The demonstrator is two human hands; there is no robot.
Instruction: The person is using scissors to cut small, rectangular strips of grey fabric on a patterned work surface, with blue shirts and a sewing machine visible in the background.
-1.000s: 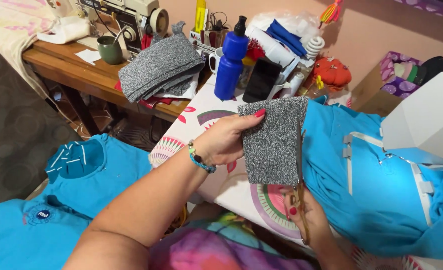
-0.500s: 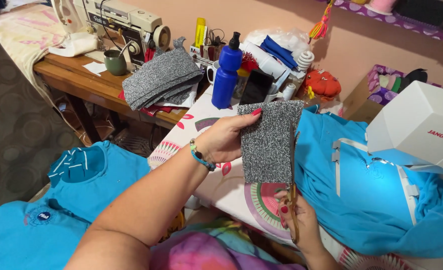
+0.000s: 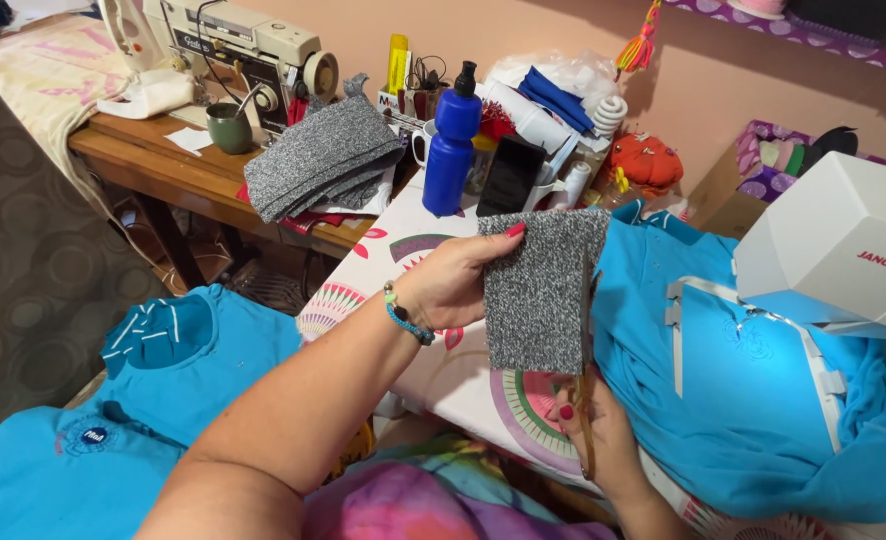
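Note:
My left hand [image 3: 453, 285] pinches the upper left corner of a small rectangle of grey speckled knit fabric [image 3: 535, 300] and holds it upright above the table. Below it, my right hand [image 3: 603, 440] grips a pair of scissors [image 3: 585, 350], whose thin blades run up along the fabric's right edge. Whether the blades are apart or together cannot be made out. A bright blue garment [image 3: 763, 400] lies spread to the right, under the white sewing machine [image 3: 843, 250].
A stack of the same grey fabric [image 3: 318, 160] rests on the wooden table [image 3: 163, 165], with a green cup [image 3: 229, 128] and an older sewing machine [image 3: 243, 50]. A blue bottle [image 3: 451, 140] and clutter stand behind. Blue shirts [image 3: 113, 420] lie lower left.
Both hands keep the same hold on the fabric and scissors. The view has swung slightly, so more of the white sewing machine shows at the right.

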